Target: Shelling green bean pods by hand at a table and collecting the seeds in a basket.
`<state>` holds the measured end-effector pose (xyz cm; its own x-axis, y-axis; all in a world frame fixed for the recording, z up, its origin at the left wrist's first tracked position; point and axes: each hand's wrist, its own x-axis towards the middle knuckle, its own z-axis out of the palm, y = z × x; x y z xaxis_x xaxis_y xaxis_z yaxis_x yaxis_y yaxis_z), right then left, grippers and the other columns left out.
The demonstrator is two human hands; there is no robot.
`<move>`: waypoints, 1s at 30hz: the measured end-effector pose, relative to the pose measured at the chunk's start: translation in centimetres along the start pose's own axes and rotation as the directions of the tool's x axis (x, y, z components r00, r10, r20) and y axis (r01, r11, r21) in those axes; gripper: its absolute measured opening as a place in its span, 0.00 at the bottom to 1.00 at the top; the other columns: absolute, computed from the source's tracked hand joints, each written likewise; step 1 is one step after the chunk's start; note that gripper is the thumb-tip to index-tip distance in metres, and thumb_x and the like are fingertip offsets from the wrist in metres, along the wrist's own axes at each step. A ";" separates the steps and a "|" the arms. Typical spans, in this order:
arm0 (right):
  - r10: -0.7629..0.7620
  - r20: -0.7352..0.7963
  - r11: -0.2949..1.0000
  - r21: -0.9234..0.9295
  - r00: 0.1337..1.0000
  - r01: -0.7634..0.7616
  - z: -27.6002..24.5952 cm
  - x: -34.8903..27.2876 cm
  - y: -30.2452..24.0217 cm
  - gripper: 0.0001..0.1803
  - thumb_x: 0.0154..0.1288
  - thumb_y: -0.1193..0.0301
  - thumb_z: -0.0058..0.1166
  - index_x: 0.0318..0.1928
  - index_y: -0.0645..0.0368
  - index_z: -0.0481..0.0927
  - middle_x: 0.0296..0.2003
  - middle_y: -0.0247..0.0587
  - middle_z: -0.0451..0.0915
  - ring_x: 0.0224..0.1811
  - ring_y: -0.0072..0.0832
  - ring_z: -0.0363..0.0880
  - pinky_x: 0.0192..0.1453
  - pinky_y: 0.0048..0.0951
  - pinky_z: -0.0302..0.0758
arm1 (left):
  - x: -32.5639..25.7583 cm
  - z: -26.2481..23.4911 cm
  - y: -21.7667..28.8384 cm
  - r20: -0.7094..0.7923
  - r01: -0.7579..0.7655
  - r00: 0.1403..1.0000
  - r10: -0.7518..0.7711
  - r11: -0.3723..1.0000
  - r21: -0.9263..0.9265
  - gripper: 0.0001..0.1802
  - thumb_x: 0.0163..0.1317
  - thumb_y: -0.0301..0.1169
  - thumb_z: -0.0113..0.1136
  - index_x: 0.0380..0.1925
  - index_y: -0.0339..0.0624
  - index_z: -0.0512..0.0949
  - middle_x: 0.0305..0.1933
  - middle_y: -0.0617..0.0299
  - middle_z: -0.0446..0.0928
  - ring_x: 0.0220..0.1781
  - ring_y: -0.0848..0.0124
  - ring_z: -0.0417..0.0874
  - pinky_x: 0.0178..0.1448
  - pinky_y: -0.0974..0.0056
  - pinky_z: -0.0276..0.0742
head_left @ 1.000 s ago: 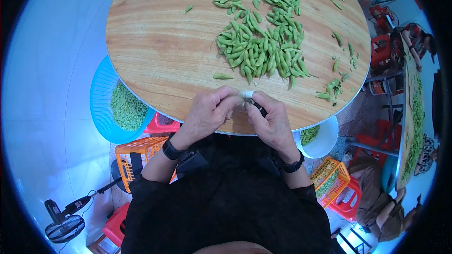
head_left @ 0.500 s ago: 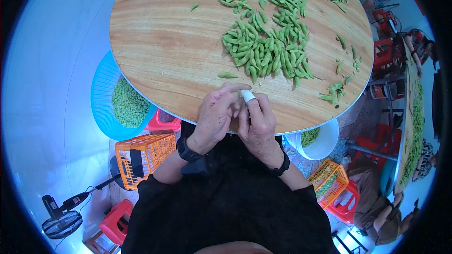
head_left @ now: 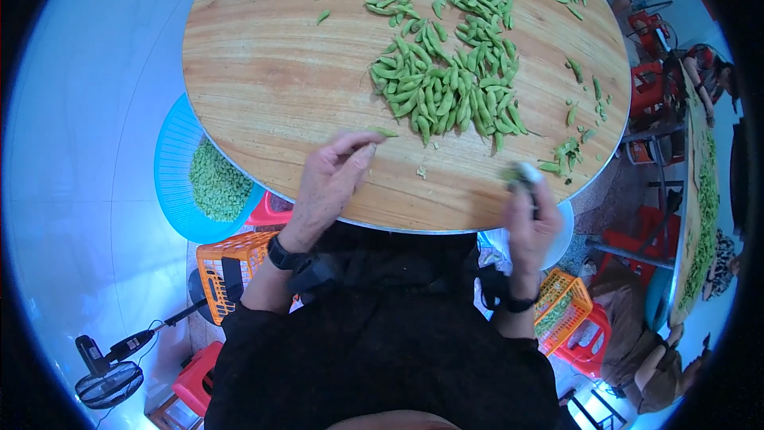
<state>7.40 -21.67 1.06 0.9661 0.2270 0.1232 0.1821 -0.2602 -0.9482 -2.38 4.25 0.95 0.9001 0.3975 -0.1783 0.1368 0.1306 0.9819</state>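
Observation:
Green soybean pods [head_left: 434, 91] lie heaped on the round wooden table [head_left: 263, 64]. At the near side of the heap, the thumb and forefinger of my left hand [head_left: 330, 179] are closed at the end of a single pod [head_left: 387, 133], partly covered by the fingertips. My right hand [head_left: 532, 219] is over the table's near right edge, smeared by motion. One of its fingers wears a white cover [head_left: 528, 173]. A blurred green pod [head_left: 509, 174] shows at those fingertips; whether it is whole or opened I cannot tell.
Below the table's left edge stands a blue basin [head_left: 177, 183] of shelled beans; a white bucket [head_left: 560, 235] is partly behind my right hand. Pod scraps [head_left: 567, 151] lie at the right. Orange baskets [head_left: 565, 310], red stools [head_left: 197, 378] and a fan [head_left: 109, 385] stand around.
My hands were together at the table edge and have parted. The left went left and up to the lone pod; the right swung right toward the bucket. Small bits now show on the table between them.

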 end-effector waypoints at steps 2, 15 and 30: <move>-0.023 -0.128 0.989 -0.146 0.991 0.004 -4.6 0.4 0.8 0.15 0.66 0.78 0.50 0.52 0.63 0.80 0.33 0.31 0.81 0.33 0.15 0.75 0.37 0.18 0.71 | 1.7 -1.2 0.3 0.001 -0.292 0.950 0.311 0.891 0.347 0.11 0.63 0.28 0.59 0.45 0.39 0.80 0.30 0.66 0.70 0.29 0.76 0.69 0.31 0.69 0.67; -0.106 0.055 0.972 -0.206 0.993 0.115 0.2 1.0 -0.5 0.17 0.65 0.79 0.47 0.54 0.63 0.79 0.30 0.34 0.80 0.30 0.18 0.74 0.34 0.20 0.72 | 2.4 0.4 1.5 0.146 -0.200 0.978 0.151 0.882 0.426 0.06 0.61 0.27 0.58 0.35 0.36 0.77 0.29 0.59 0.72 0.32 0.68 0.75 0.36 0.65 0.70; 0.202 0.602 0.792 0.364 0.773 -0.490 7.4 1.5 -2.0 0.15 0.71 0.73 0.47 0.54 0.63 0.77 0.19 0.23 0.68 0.18 0.09 0.60 0.20 0.15 0.58 | 0.2 4.4 -1.2 -0.011 -0.430 0.864 0.504 0.747 0.508 0.01 0.61 0.21 0.57 0.32 0.35 0.75 0.28 0.60 0.68 0.26 0.71 0.69 0.30 0.68 0.64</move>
<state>7.11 -13.87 0.95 0.6732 0.6876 -0.2720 -0.3958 0.0244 -0.9180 -0.58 0.16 0.07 0.8418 0.4189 0.3404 -0.0747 -0.5342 0.8421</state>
